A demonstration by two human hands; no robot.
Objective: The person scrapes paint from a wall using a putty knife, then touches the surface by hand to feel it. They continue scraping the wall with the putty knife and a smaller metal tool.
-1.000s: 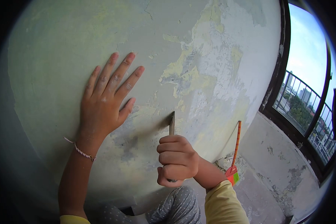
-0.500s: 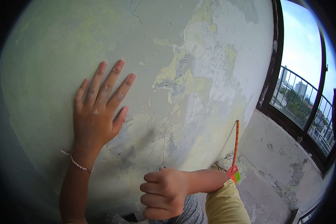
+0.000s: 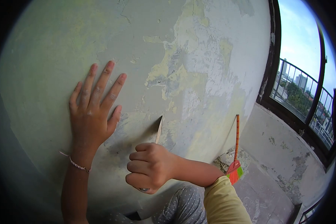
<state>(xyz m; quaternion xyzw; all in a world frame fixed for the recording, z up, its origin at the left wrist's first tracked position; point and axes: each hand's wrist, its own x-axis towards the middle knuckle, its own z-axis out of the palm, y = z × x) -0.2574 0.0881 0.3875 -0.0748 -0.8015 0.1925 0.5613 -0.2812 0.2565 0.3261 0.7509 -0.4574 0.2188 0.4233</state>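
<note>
While the left hand [image 3: 89, 119] is splayed on the wall [image 3: 41, 78], likely for balance, the right hand [image 3: 149, 166] is clenched round a scraper [image 3: 159, 133].

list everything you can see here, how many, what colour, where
blade tool: one, greyish, in the right fist, pointing up
wall: one, green-grey with pale yellow and white patches, ahead
window: one, dark frame, upper right
railing: dark, outside
buildings and trees: several, grey and green, beyond it
low wall: one, grey-white, below the window
broom: one, orange, red and green, right
rubble: one heap, pale, behind the broom
floor: grey, lower right
bracelet: one, pinkish, left wrist
trousers: one pair, grey, white-dotted, bottom
sleeve: one, yellow, right arm
left hand: one, white-flecked, spread on the wall
right hand: one, bare, lower middle
</note>
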